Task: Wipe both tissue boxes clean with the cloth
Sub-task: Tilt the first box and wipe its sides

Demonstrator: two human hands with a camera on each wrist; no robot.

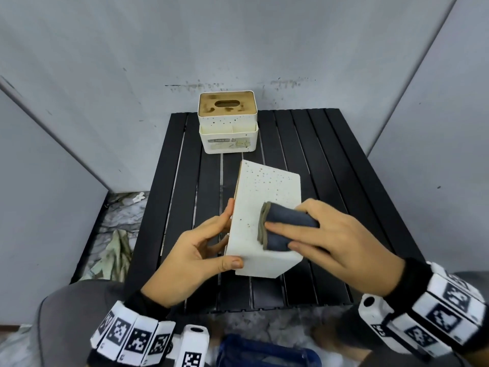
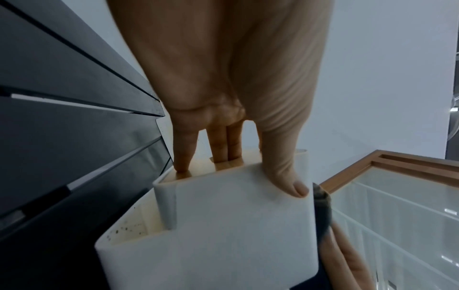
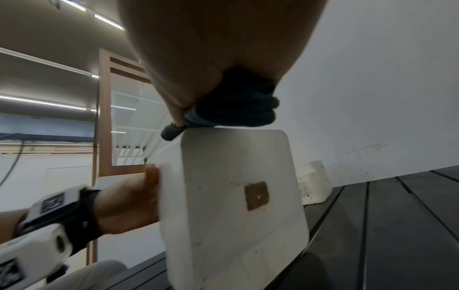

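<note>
A white speckled tissue box (image 1: 267,207) (image 2: 223,225) (image 3: 238,196) lies tipped on its side, held above the black slatted table (image 1: 330,160). My left hand (image 1: 201,250) (image 2: 238,137) grips its left end, thumb on the near face and fingers on the wooden lid side. My right hand (image 1: 325,234) holds a folded dark blue cloth (image 1: 283,226) (image 3: 236,106) and presses it on the box's upward face. A second white tissue box (image 1: 227,123) (image 3: 313,182) with a stained wooden lid stands upright at the table's far edge.
Grey walls close in behind and on both sides. Crumpled cloth and litter (image 1: 116,247) lie on the floor left of the table. A dark blue object (image 1: 264,353) sits below the table's near edge. A brown square patch (image 3: 257,195) marks the held box's bottom.
</note>
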